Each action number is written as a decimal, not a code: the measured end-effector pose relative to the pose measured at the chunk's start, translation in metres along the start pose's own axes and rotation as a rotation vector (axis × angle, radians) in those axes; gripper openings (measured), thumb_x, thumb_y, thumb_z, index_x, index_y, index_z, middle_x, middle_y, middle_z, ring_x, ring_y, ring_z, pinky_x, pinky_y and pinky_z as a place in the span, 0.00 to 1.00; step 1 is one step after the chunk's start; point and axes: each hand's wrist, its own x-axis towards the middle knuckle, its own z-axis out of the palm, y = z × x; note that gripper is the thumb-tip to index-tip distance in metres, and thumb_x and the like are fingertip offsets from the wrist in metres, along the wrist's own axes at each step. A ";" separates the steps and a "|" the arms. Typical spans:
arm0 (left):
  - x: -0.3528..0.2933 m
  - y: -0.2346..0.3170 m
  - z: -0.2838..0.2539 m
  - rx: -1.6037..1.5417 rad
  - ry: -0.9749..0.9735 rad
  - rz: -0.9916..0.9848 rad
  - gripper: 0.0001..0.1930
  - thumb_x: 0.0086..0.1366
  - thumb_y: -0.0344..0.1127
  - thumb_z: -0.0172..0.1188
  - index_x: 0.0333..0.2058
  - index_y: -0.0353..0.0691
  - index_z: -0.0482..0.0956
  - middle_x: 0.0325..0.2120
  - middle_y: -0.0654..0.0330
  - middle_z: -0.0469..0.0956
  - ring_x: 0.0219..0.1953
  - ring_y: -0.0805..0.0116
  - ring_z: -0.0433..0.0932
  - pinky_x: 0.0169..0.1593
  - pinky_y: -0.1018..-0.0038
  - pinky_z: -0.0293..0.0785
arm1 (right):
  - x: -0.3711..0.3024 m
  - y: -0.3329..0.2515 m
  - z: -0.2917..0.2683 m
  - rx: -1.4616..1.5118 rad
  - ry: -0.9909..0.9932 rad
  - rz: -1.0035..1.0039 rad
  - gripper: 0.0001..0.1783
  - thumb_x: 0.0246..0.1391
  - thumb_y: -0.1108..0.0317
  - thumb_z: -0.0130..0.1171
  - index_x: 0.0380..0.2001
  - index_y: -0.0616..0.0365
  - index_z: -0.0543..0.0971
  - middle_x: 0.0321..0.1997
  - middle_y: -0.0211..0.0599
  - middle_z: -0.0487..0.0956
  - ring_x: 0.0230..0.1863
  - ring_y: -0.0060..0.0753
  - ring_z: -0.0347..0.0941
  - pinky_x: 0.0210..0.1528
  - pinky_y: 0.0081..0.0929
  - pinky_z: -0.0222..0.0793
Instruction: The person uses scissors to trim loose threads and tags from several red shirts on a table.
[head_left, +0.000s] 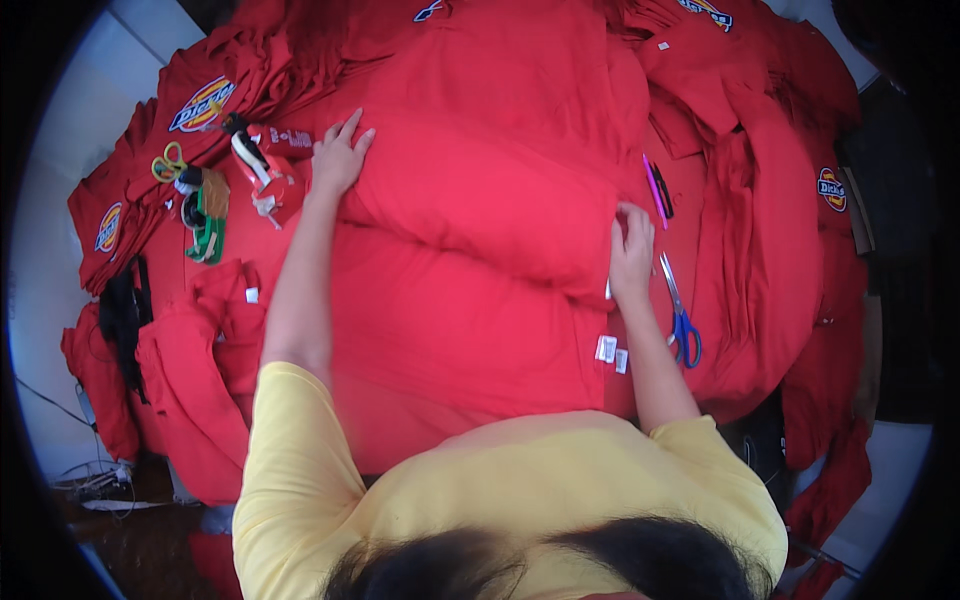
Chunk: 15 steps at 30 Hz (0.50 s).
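Observation:
A wide red knit garment (470, 190) lies in front of me with a thick, rounded fold across its middle. White labels (606, 348) show near its lower right edge. My left hand (342, 158) rests on its far left edge, fingers spread apart. At the right edge lies my right hand (632, 255), fingers fairly straight and slightly apart along the cloth; part of its underside is hidden. Beside my right forearm are blue-handled scissors (680, 315), with a pink pen (655, 190) and a black pen (664, 190) farther up.
Left of my left hand stand a red tape dispenser (268, 175) and a green tape dispenser (208, 225), near yellow-handled scissors (170, 163). Red garments with logo patches (205, 103) are heaped around the far and side edges. A bunched red garment (195, 350) sits at the near left.

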 end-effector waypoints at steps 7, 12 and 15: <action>0.063 0.044 -0.081 0.083 0.174 -0.009 0.28 0.60 0.61 0.50 0.42 0.40 0.79 0.37 0.45 0.78 0.41 0.46 0.77 0.44 0.57 0.74 | 0.096 0.004 -0.028 0.183 0.141 0.073 0.10 0.58 0.66 0.54 0.31 0.64 0.71 0.28 0.47 0.76 0.28 0.44 0.72 0.34 0.32 0.67; 0.059 0.018 -0.001 0.276 -0.109 -0.152 0.33 0.63 0.64 0.40 0.51 0.41 0.73 0.49 0.43 0.72 0.52 0.47 0.71 0.54 0.56 0.67 | 0.117 0.054 0.045 -0.103 -0.083 0.179 0.19 0.57 0.52 0.53 0.35 0.60 0.74 0.37 0.48 0.78 0.39 0.53 0.74 0.39 0.42 0.68; 0.024 0.012 -0.008 -0.340 0.265 0.009 0.26 0.65 0.55 0.48 0.51 0.41 0.73 0.49 0.49 0.72 0.54 0.52 0.69 0.56 0.64 0.65 | 0.103 0.084 0.064 -0.204 -0.105 0.154 0.21 0.56 0.48 0.53 0.36 0.58 0.74 0.38 0.46 0.79 0.40 0.54 0.74 0.40 0.44 0.68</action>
